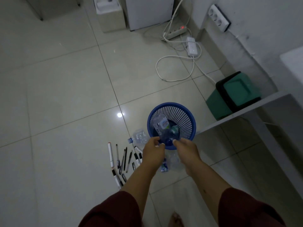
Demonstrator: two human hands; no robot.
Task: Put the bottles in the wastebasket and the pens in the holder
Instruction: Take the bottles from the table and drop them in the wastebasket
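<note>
A blue mesh wastebasket (182, 112) stands on the tiled floor with a clear labelled bottle (161, 122) inside it. Both hands meet over its near rim: my left hand (153, 150) and my right hand (186, 149) pinch a crumpled clear bottle (167, 136) between them, held just inside the rim. Another clear bottle with a blue cap (138, 137) lies on the floor left of the basket. A further bottle with a blue label (170, 163) lies under my wrists. Several pens and markers (122, 158) are scattered on the floor to the left. No pen holder is visible.
A green bin with a black rim (232, 94) lies tipped under a grey shelf (246, 112) on the right. White cables (177, 68) and a power strip (176, 32) lie beyond the basket. My bare foot (176, 219) is at the bottom edge.
</note>
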